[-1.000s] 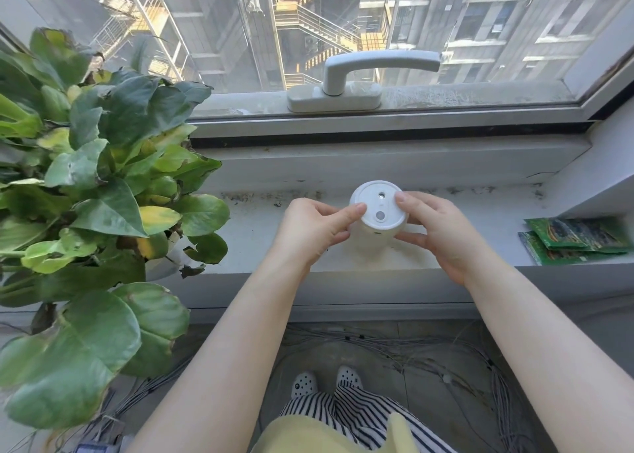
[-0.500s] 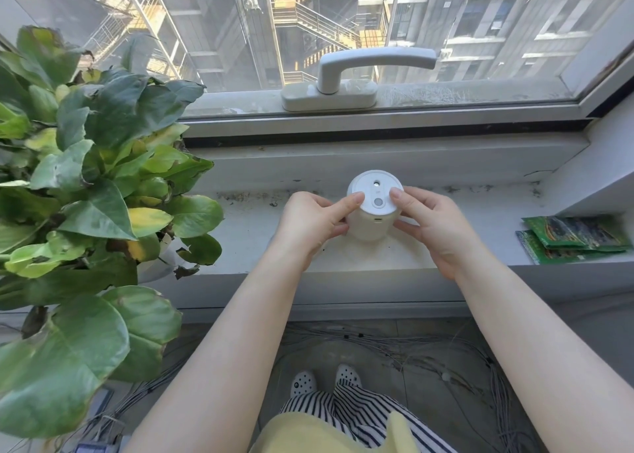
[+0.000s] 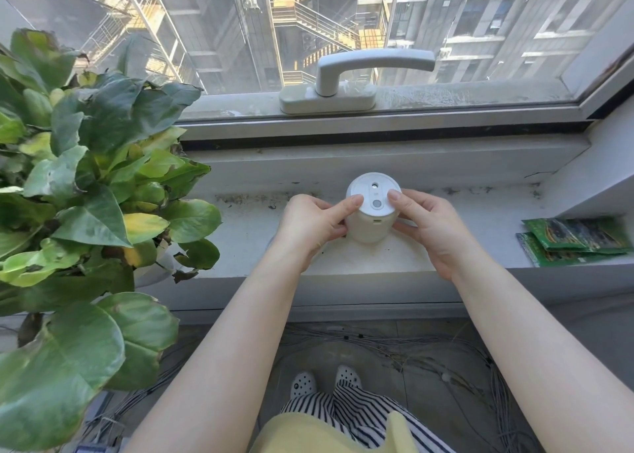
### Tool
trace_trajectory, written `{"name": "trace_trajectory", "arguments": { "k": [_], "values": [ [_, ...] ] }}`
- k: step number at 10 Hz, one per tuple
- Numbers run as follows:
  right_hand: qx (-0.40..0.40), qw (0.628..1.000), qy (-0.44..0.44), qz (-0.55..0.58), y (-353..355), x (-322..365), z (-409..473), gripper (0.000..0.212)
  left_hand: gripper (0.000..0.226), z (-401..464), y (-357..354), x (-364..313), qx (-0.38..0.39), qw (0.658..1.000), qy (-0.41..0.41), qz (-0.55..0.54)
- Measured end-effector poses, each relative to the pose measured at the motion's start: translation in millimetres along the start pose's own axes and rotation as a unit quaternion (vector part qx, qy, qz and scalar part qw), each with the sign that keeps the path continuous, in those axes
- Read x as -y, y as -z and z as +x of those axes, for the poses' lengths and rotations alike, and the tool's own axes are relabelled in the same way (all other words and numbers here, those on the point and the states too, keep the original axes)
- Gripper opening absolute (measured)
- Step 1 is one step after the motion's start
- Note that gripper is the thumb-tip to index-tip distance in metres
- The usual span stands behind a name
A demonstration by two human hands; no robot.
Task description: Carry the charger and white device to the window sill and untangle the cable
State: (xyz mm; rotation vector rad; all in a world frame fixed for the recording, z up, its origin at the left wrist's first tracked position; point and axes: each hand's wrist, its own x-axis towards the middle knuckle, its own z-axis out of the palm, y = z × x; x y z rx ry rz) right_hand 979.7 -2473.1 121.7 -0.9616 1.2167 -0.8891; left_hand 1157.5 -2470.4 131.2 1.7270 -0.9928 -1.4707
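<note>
Change from 1 second ago: the white device [image 3: 372, 212] was tipped with its round top facing the camera; it now stands on its base, and both hands have closed in around its body.
Device place: on the window sill [image 3: 394, 257], below and a little right of the window handle [image 3: 346, 78].
Device axis: long axis upright, round top face up; a small slot in its side wall faces the person.
Left hand [image 3: 310, 224]: on the device's left side, thumb tip on the top rim, fingers curled against the side wall.
Right hand [image 3: 430, 227]: on the device's right side, thumb tip on the top rim, fingers against the wall low down.
Potted plant [image 3: 85, 191]: well left of the device, leaves clear of it.
Green packets [image 3: 576, 239]: 2, overlapping, well right of the device on the sill.
Charger and cable: cannot tell where they are.
</note>
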Motion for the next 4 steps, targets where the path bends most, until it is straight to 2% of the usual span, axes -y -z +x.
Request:
{"name": "trace_trajectory", "arguments": {
  "k": [2, 3, 4],
  "values": [
    [0.010, 1.000, -0.002, 0.009, 1.0, 1.4, 1.3, 0.022, 0.050, -1.5, 1.0, -0.2, 0.000, 1.000, -0.003, 0.015],
    [0.013, 1.000, -0.004, -0.001, 1.3, -1.1, 2.9, 0.025, 0.067, -1.5, 2.4, 2.1, -0.015, 0.999, -0.008, 0.039],
    [-0.014, 0.999, -0.007, -0.035, 3.4, -2.4, 3.7, 0.038, 0.069, -1.7, 6.1, -1.3, -0.046, 0.997, -0.036, 0.045]
  ]
}}
